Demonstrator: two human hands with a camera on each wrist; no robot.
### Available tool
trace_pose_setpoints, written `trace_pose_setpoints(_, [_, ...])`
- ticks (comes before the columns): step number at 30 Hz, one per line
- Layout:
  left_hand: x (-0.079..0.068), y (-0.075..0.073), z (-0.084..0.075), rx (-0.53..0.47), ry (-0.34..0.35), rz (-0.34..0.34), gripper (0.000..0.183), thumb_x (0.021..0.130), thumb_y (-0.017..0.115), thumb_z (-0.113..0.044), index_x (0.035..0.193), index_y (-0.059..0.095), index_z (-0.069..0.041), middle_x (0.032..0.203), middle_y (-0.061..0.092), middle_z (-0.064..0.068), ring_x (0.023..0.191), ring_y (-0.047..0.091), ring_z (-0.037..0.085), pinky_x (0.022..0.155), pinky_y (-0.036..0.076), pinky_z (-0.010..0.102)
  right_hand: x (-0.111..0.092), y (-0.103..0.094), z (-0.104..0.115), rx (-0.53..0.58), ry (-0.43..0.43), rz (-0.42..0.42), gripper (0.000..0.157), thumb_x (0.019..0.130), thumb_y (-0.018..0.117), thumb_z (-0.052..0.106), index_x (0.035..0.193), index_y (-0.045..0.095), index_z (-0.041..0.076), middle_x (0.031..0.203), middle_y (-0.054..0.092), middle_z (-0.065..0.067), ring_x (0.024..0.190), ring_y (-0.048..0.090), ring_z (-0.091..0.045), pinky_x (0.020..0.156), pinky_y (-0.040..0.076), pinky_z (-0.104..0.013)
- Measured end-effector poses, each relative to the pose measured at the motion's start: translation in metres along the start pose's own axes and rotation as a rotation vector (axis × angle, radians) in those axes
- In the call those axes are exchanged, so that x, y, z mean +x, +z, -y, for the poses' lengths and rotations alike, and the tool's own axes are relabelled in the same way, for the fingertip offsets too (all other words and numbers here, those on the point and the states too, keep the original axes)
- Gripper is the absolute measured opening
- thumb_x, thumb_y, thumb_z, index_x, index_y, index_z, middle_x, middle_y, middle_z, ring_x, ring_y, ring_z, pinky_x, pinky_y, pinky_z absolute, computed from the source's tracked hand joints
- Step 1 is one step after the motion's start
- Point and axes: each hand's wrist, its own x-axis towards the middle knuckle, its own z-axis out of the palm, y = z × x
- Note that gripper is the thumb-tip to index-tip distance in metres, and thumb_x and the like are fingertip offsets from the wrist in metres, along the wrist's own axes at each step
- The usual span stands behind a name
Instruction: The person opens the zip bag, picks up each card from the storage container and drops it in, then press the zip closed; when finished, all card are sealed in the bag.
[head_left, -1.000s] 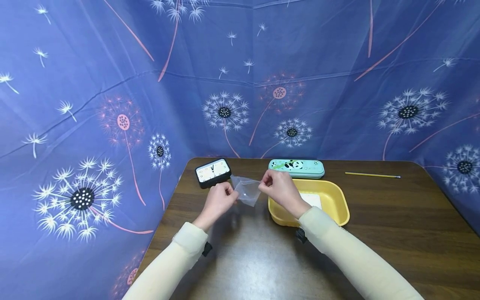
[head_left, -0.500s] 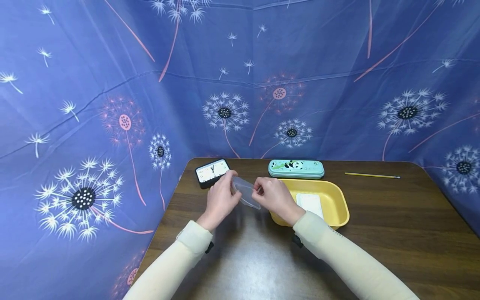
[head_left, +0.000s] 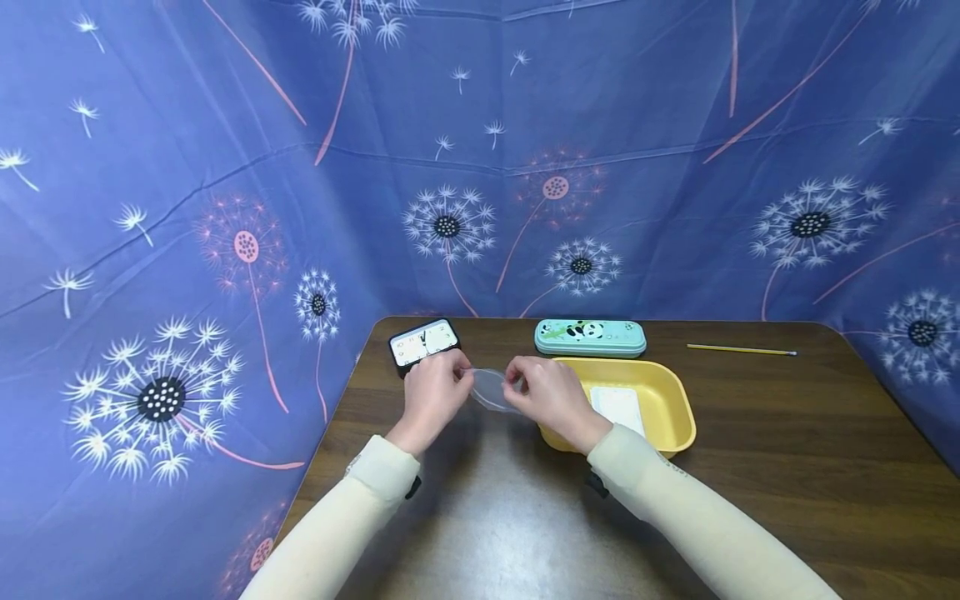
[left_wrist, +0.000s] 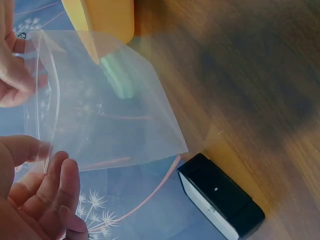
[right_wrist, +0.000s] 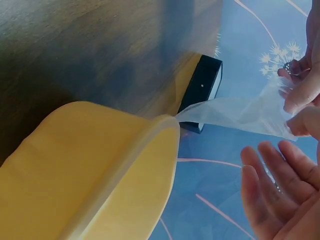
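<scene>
A clear plastic zip bag (head_left: 489,392) is held up above the table between both hands. My left hand (head_left: 433,396) pinches one end of its top edge, thumb against fingers, as the left wrist view shows. At the other end, my right hand (head_left: 551,396) pinches the edge with thumb and forefinger; its other fingers (right_wrist: 285,175) are loosely bent. From above, the mouth of the bag looks like a narrow oval, its sides parted. Nothing shows inside the bag (left_wrist: 110,110), which hangs flat and see-through. The black-framed clock (head_left: 423,340) stands just beyond my left hand, partly covered by it.
A yellow plastic basin (head_left: 681,404) stands beneath and beside my right hand, with a white flat rectangular object (head_left: 619,407) lying in it. Behind the basin lies a mint-green panda pencil case (head_left: 590,337). A yellow pencil (head_left: 741,349) is at the back right. Dandelion-patterned cloth hangs behind the table.
Both hands have kept hold of the bag. It was spread as a sheet; its mouth now shows as an oval. My left hand rose toward the clock, then turned slightly; my right moved slightly left.
</scene>
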Motion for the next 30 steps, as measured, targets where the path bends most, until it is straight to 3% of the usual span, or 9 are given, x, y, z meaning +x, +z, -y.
trace_pose_setpoints(7, [0.003, -0.002, -0.003, 0.030, -0.002, -0.032, 0.004, 0.088, 0.078, -0.017, 0.084, 0.078, -0.017, 0.073, 0.072, -0.005, 0.062, 0.064, 0.017, 0.054, 0.047, 0.042, -0.003, -0.006, -0.005, -0.034, 0.025, 0.040, 0.017, 0.083, 0.081, 0.023, 0.093, 0.070, 0.014, 0.082, 0.068, 0.005, 0.065, 0.059, -0.006, 0.059, 0.050, -0.030])
trace_pose_setpoints(11, [0.004, -0.002, -0.005, 0.030, 0.003, -0.044, 0.006, 0.087, 0.079, -0.016, 0.082, 0.078, -0.017, 0.072, 0.071, -0.006, 0.062, 0.063, 0.017, 0.054, 0.047, 0.043, -0.004, -0.011, -0.006, -0.043, 0.050, 0.070, 0.014, 0.082, 0.080, 0.020, 0.090, 0.070, 0.014, 0.078, 0.066, 0.003, 0.062, 0.054, -0.008, 0.056, 0.046, -0.031])
trace_pose_setpoints(21, [0.008, -0.011, -0.007, 0.037, 0.007, -0.030, 0.007, 0.086, 0.075, -0.015, 0.080, 0.077, -0.018, 0.069, 0.069, -0.008, 0.060, 0.060, 0.012, 0.054, 0.047, 0.040, 0.000, -0.025, -0.011, -0.071, 0.145, 0.086, 0.005, 0.082, 0.074, 0.016, 0.085, 0.070, 0.015, 0.067, 0.056, 0.010, 0.057, 0.051, -0.009, 0.051, 0.042, -0.031])
trace_pose_setpoints(30, [0.008, -0.018, -0.008, 0.045, 0.009, 0.033, 0.005, 0.085, 0.073, -0.019, 0.087, 0.076, -0.018, 0.072, 0.069, -0.009, 0.063, 0.061, 0.009, 0.055, 0.048, 0.037, 0.003, -0.042, -0.013, -0.077, 0.212, 0.101, 0.009, 0.080, 0.072, 0.024, 0.087, 0.072, 0.018, 0.070, 0.063, 0.012, 0.061, 0.058, -0.009, 0.055, 0.046, -0.034])
